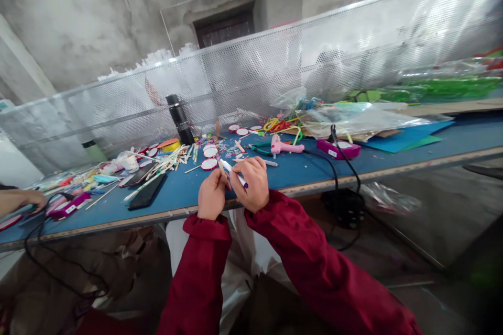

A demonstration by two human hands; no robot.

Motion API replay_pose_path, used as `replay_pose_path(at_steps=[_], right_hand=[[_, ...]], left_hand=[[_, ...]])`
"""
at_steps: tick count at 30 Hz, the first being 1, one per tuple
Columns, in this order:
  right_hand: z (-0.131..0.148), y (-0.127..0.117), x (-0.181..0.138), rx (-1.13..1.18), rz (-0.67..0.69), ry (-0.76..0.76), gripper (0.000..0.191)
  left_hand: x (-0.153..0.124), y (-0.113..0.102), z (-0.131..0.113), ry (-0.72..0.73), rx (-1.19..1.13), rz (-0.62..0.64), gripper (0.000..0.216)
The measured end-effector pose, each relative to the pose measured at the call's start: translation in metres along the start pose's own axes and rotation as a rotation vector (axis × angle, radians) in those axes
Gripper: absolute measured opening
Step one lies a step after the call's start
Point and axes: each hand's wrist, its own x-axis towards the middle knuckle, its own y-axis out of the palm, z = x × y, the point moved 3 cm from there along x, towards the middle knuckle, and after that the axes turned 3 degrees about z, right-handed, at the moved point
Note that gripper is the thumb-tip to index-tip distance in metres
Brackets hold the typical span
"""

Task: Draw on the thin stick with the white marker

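Note:
Over the front edge of the blue table, my right hand [253, 180] is closed around a white marker pen [227, 166] with a purple end. Beside it, my left hand [212, 193] is pinched on a thin, pale wooden stick [221, 168], close to the pen's front end. Whether pen and stick touch, I cannot tell. Just beyond my hands lie small red-rimmed white discs [209, 164]. To their right are a pink glue gun [286, 146], green-handled pliers [261, 147] and a short pale rod [271, 163].
A black phone [148, 192] and wooden sticks [167, 164] lie left. A black bottle [181, 120] stands by the mesh partition [251, 73]. The cable of a purple box [332, 149] hangs over the edge. Another person's hand [23, 200] is at far left.

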Motion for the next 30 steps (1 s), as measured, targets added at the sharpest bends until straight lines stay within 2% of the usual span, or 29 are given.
replay_pose_path(at_steps=[30], right_hand=[[-0.0009, -0.0004, -0.0011, 0.000, -0.026, 0.015, 0.015]], left_hand=[[-0.0003, -0.0011, -0.0026, 0.035, -0.009, -0.005, 0.024]])
